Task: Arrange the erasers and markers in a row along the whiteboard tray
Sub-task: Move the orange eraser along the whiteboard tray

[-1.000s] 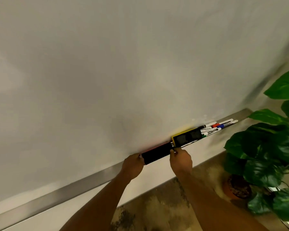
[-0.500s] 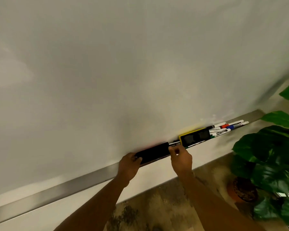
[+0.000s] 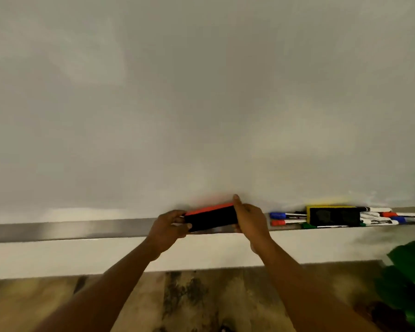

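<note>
A red-backed eraser with black felt [image 3: 211, 218] sits on edge over the metal whiteboard tray [image 3: 70, 230], tilted slightly. My left hand [image 3: 169, 227] grips its left end and my right hand [image 3: 249, 220] grips its right end. Further right, a yellow eraser with black felt [image 3: 333, 215] rests in the tray on top of several markers. Blue-capped [image 3: 277, 215] and red-capped [image 3: 278, 222] markers poke out to its left; more markers [image 3: 393, 218] lie to its right.
The whiteboard [image 3: 201, 92] fills the upper view. A long bare stretch of tray runs left of my hands. A leafy green potted plant [image 3: 410, 271] stands on the floor at the lower right, under the tray's right end.
Both hands have carried the red eraser leftward along the tray, opening a gap from the yellow eraser. The view has swung to face the board more squarely.
</note>
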A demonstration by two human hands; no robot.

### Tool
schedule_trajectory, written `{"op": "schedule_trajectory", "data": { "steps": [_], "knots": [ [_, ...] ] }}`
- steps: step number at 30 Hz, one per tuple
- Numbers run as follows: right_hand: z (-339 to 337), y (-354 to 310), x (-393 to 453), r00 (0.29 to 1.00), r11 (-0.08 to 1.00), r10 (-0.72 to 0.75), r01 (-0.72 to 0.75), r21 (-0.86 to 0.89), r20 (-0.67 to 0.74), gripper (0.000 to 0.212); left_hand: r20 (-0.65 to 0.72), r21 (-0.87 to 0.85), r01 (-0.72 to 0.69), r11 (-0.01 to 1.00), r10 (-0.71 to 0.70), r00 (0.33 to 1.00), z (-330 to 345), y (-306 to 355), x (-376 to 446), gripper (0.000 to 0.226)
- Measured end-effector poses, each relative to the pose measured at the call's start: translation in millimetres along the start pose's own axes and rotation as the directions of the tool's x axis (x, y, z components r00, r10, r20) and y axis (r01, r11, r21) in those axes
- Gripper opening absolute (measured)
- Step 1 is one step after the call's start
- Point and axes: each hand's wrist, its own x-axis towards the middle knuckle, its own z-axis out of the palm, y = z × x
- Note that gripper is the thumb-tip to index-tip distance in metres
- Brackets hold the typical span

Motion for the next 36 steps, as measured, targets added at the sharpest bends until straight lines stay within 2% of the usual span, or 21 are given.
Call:
{"op": "schedule_trajectory", "data": {
  "steps": [2,4,7,13,15,18,20,23,27,30,33,36],
  "knots": [
    [15.2,-11.9,-1.8,0.996,0.999,0.043,-0.044,0.009,0.074,0.056,-0.041,0.001,-0.016,1.000,0.016,0.999,-18.3,0.3,-4.0,0.031],
    [31.2,-22.9,-6.3,0.966,0.986,0.131,-0.150,0.072,0.223,0.042,-0.091,0.016,-0.029,0.999,0.030,0.995,-38.4,-1.3,-9.5,0.031],
    [52.5,-37.8,-16.4,0.874,0.956,0.233,-0.287,0.066,0.427,0.034,-0.164,0.017,-0.023,1.000,0.026,0.986,-68.1,-7.9,-18.3,0.028],
    [100.4,-63.4,-32.2,0.706,0.947,0.280,-0.316,-0.064,0.651,0.036,-0.317,-0.045,-0.029,0.999,0.013,0.948,-120.7,-31.3,-43.0,0.015],
    [123.3,-72.3,-37.2,0.668,0.956,0.272,-0.270,-0.115,0.693,0.035,-0.367,-0.087,-0.024,0.996,-0.009,0.930,-137.6,-38.3,-52.4,0.013],
    [159.8,-85.7,-45.0,0.660,0.971,0.239,-0.170,-0.167,0.713,0.034,-0.445,-0.109,-0.004,0.994,-0.045,0.894,-160.4,-47.5,-66.6,0.019],
    [189.6,-94.4,-52.0,0.673,0.966,0.199,-0.014,-0.257,0.713,0.036,-0.514,-0.092,0.000,0.996,-0.047,0.857,-179.3,-55.3,-77.3,0.021],
    [229.7,-107.2,-63.0,0.672,0.866,0.078,0.320,-0.384,0.736,0.040,-0.600,-0.106,-0.002,0.994,-0.063,0.798,-207.0,-65.9,-92.8,0.016],
    [277.2,-129.6,-85.2,0.676,0.662,-0.080,0.586,-0.467,0.733,0.052,-0.665,-0.182,-0.009,0.983,-0.116,0.738,-245.5,-81.6,-104.2,0.007],
    [311.6,-147.0,-97.1,0.644,0.562,-0.190,0.690,-0.456,0.741,0.050,-0.703,-0.187,-0.002,0.982,-0.133,0.699,-276.0,-94.3,-102.9,0.012],
    [343.8,-157.8,-106.8,0.622,0.524,-0.267,0.735,-0.431,0.736,0.039,-0.737,-0.203,-0.006,0.979,-0.149,0.659,-305.8,-102.9,-99.0,0.009],
    [379.5,-157.6,-116.1,0.598,0.488,-0.342,0.772,-0.407,0.725,0.035,-0.757,-0.210,-0.022,0.977,-0.149,0.636,-340.2,-108.1,-95.0,0.015]
  ]
}}
